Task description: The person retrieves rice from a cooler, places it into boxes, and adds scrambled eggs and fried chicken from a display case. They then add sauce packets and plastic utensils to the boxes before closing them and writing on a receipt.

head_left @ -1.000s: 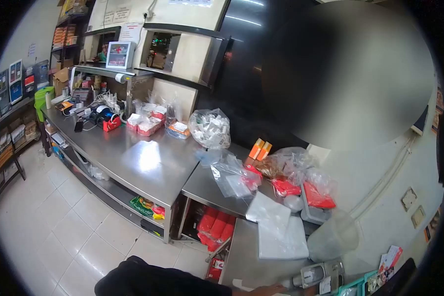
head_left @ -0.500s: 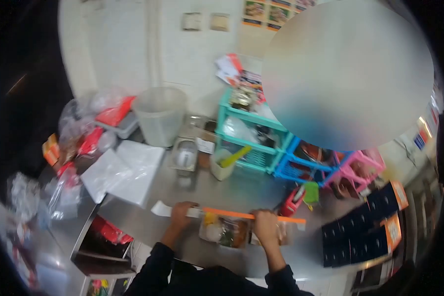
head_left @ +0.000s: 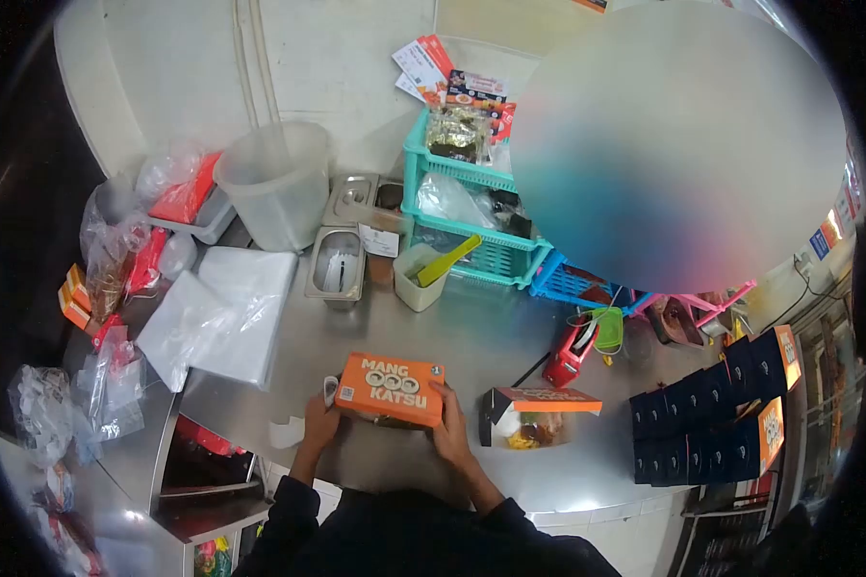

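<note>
Between my two hands is an orange food takeaway box [head_left: 392, 388] printed "MANG KATSU", its lid turned up toward me. My left hand [head_left: 318, 421] grips its left side, and a curled white paper strip [head_left: 330, 389] shows at those fingers. My right hand [head_left: 449, 431] closes on the box's right side. A second takeaway box [head_left: 542, 423] stands to the right on the steel counter [head_left: 380, 471], with food showing through its clear window. Another piece of white paper [head_left: 286, 434] lies left of my left hand.
Stacked dark takeaway boxes [head_left: 707, 418] stand at the right. A red tape dispenser or similar tool [head_left: 572, 352] lies behind the second box. Teal baskets [head_left: 471, 207], a tub with a yellow-green utensil [head_left: 421, 279], a steel pan [head_left: 337, 267] and plastic bags [head_left: 226, 313] line the back and left.
My right hand has moved left onto the held box's right side. That box now shows its printed lid and sits apart from the second box. My view has shifted.
</note>
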Demonstrator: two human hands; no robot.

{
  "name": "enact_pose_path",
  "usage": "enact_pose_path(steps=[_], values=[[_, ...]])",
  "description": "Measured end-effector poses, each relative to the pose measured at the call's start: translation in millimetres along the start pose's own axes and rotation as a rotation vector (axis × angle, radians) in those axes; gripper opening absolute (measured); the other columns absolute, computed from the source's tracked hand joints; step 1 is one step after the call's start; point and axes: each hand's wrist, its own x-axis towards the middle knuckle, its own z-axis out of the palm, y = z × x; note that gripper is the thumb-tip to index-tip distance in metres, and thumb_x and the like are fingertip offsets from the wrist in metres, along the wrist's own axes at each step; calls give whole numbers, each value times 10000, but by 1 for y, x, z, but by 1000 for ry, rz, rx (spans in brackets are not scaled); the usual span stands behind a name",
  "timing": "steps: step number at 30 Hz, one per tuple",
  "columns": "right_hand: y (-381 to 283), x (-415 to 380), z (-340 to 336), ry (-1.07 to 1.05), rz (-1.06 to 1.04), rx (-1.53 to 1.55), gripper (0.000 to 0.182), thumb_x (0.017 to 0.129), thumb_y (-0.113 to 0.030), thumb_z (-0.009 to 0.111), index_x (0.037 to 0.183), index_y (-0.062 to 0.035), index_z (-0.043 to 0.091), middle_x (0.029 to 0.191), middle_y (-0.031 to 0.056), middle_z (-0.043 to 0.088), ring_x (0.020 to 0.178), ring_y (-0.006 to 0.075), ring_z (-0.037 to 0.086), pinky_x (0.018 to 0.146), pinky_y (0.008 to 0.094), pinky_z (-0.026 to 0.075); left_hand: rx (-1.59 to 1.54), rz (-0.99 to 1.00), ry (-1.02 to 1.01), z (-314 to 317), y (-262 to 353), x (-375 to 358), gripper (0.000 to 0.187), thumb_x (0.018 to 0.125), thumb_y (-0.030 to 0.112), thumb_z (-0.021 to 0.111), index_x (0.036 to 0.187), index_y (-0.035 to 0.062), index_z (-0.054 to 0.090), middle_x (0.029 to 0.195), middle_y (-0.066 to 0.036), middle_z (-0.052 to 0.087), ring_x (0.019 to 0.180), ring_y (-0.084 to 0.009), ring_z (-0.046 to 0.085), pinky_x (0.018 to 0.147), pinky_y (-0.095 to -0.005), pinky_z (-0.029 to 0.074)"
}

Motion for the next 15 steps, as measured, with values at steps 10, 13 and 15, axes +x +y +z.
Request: enact_pose_path(steps=[10,13,15], values=[[-26,22,-38,-445,109,-49,610,830,-216,574,1349,-66,291,1407,195,282,1292,353,292,1041,389,278,2,39,-430,-47,53,20,584,778,137,612,1327,146,412,1102,-194,583,977,-315,591,819,-344,449],[-27,14,-40,-640,37,-184,892,757,-315,662,1426,-98,113,1476,180,90,1353,391,77,1097,428,139,101,193,-577,-60,59,16,607,745,146,647,1312,211,439,1233,-196,516,1076,-326,540,884,-340,433],[-30,10,-36,-474,-70,-431,858,735,-374,677,1415,-149,204,1459,194,136,1330,406,159,1082,450,195,351,323,-646,-63,66,14,642,708,128,660,1301,261,452,1253,-197,498,1095,-367,517,889,-353,436]])
